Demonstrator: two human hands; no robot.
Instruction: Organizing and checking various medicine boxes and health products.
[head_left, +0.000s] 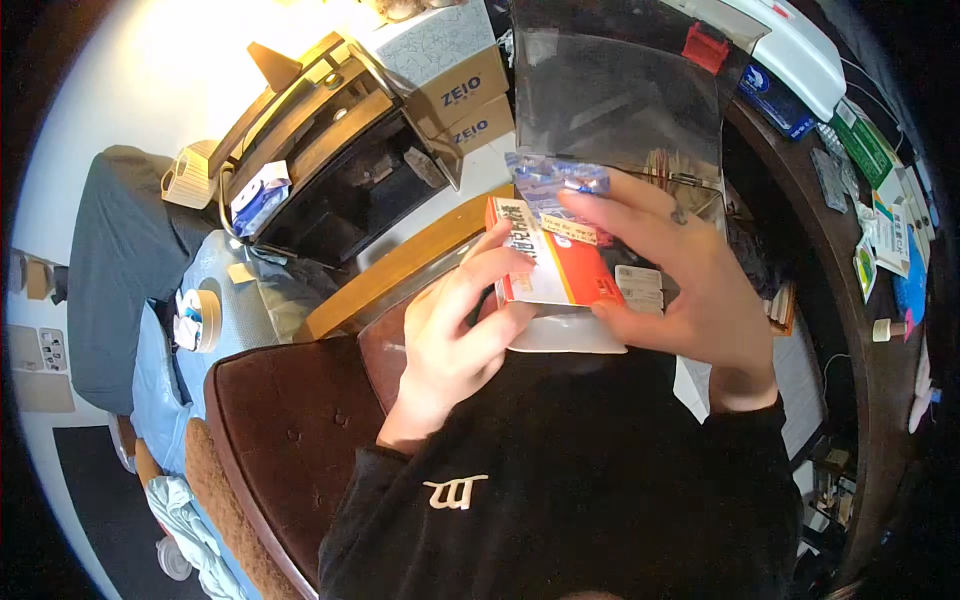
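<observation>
Before my chest, my left hand (465, 322) grips a white, orange and red medicine box (551, 262) by its left side. The thumb of my right hand (675, 262) touches the box's lower right corner, and its fingers press on a blue and silver foil packet (559, 184) at the box's far end. A small strip of paper with writing (570, 229) lies across the box's face. An open white flap (570, 334) hangs at the near end of the box. Whether the foil is partly inside the box cannot be told.
A dark curved desk (862, 375) on the right holds green and white boxes and a white machine (802, 52). Beyond my hands stands a clear plastic bin (615, 97). Cardboard boxes (480, 124) and a wooden-topped rack (330, 150) are at the upper left, a brown cushioned seat (300, 420) below.
</observation>
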